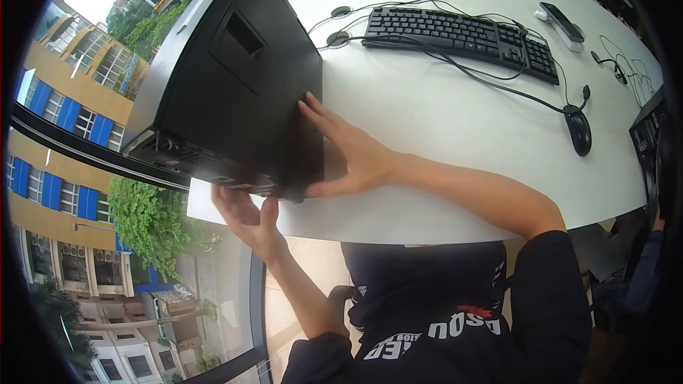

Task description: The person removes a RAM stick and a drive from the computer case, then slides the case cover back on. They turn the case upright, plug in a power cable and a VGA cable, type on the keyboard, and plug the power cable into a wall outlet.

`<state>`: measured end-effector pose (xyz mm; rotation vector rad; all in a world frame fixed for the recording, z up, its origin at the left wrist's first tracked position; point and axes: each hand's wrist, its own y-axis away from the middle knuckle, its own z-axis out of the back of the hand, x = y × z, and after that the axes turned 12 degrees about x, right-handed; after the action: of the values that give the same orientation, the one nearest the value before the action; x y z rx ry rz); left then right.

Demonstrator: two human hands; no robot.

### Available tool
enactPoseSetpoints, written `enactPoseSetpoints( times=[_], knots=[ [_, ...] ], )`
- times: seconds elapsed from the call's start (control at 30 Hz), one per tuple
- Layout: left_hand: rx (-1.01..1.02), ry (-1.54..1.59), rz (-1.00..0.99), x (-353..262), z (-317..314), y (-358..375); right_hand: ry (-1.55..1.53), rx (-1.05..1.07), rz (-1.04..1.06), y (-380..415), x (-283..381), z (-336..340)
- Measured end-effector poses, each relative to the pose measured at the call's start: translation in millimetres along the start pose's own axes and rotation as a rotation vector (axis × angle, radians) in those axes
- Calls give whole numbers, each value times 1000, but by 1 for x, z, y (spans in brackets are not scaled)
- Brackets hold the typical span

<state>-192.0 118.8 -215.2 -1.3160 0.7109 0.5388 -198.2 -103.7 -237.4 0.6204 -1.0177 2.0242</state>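
Observation:
A black desktop computer tower (249, 85) stands at the left end of the white table, its rear panel (213, 167) with ports turned toward me. My right hand (356, 156) lies against the tower's right side, with fingers stretched and thumb spread along the lower rear corner. At the back of the case is my left hand (252, 224), thumb apart from the fingers and fingertips right at the port panel. Motion blurs the left fingers a little. I see no cable or other object in either hand.
A black keyboard (455, 37) with loose cables lies farther back. To its right are a black mouse (578, 131) and a phone (562, 23) on a white stand. Another black device (647, 131) stands at the right edge. A large window (163, 242) borders the left side.

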Motion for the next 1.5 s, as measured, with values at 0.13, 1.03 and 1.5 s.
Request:
enactPoseSetpoints(
  times=[0.13,1.03,1.5],
  knots=[
    [14,66,263,26,15,18,54,24,-182,3,23,-19],
    [227,0,361,-7,-56,-21,73,228,-31,-6,-56,74],
    [461,-202,258,38,-44,-62,140,247,-17,-52,-90,93]
  ],
)
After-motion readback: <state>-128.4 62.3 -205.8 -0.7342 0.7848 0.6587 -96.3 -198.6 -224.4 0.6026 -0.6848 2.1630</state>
